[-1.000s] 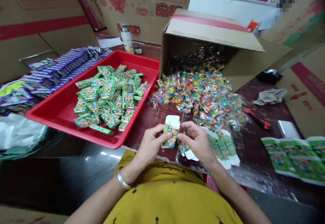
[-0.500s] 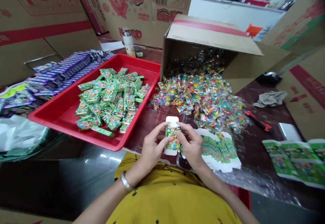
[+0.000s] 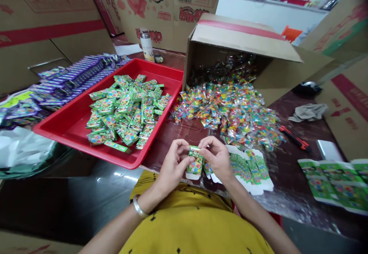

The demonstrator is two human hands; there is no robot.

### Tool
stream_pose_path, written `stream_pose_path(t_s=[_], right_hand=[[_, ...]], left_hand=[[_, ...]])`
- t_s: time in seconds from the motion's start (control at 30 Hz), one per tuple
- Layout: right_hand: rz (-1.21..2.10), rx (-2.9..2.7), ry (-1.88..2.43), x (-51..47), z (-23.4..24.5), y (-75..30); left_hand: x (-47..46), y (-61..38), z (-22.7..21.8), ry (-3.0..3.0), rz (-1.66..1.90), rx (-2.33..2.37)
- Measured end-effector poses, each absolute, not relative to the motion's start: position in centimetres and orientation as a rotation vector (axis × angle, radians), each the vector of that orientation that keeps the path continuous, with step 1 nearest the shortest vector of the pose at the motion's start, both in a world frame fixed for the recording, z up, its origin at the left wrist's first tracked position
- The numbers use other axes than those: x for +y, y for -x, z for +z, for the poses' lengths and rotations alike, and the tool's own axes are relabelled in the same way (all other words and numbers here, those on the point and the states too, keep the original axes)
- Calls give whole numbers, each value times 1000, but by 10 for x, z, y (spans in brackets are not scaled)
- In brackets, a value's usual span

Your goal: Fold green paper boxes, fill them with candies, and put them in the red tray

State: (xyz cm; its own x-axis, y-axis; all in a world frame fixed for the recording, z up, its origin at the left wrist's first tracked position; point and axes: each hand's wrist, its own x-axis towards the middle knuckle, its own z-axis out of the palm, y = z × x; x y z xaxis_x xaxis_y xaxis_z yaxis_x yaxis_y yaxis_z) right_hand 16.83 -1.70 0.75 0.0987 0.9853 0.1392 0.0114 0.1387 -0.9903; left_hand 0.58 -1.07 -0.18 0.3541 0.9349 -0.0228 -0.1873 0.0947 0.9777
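Observation:
Between my hands is a small green printed candy box, its white bottom flap sticking out toward me. My left hand grips the box's left side, thumb on its front. At the top edge, the fingers of my right hand pinch the folded-over end. Beside and partly under my right hand lies a fanned stack of flat green-and-white box blanks. Beyond my hands spreads a heap of clear candy packets, spilling from a cardboard carton on its side.
At left, a red tray holds several filled green boxes. Purple boxes are lined up behind it. A bottle stands at the back. To the right lie a red-black cutter, a cloth and green printed sheets.
The white flap that stood up at the box's top is now folded down. My right hand has moved to that top edge, and the camera view has shifted slightly.

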Motion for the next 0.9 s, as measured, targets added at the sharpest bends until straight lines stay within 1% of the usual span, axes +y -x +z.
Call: stream_pose_path(t_s=[0.2, 0.33, 0.4, 0.57, 0.6, 0.7, 0.77, 0.9], right_hand=[[1250, -1226, 1288, -9, 13, -182], [1257, -1228, 1272, -2, 10, -188], [1149, -1303, 1297, -4, 11, -186], [693, -1517, 1271, -26, 15, -171], [650, -1558, 1249, -30, 15, -171], [656, -1689, 1244, -27, 13, -190], [613, -1707, 1405, -13, 9, -215], [158, -1639, 2129, 28, -6, -263]], left_hand=[[-10, -1, 0, -1264, 934, 856], [-11, -1, 3, -1293, 896, 836], [-10, -1, 4, -1302, 900, 842], [-8, 0, 3, -1307, 899, 878], [-7, 1, 2, -1303, 898, 889], [-4, 2, -1, -1263, 900, 916], [-1, 3, -3, -1216, 926, 961], [4, 5, -11, -1164, 902, 1069]])
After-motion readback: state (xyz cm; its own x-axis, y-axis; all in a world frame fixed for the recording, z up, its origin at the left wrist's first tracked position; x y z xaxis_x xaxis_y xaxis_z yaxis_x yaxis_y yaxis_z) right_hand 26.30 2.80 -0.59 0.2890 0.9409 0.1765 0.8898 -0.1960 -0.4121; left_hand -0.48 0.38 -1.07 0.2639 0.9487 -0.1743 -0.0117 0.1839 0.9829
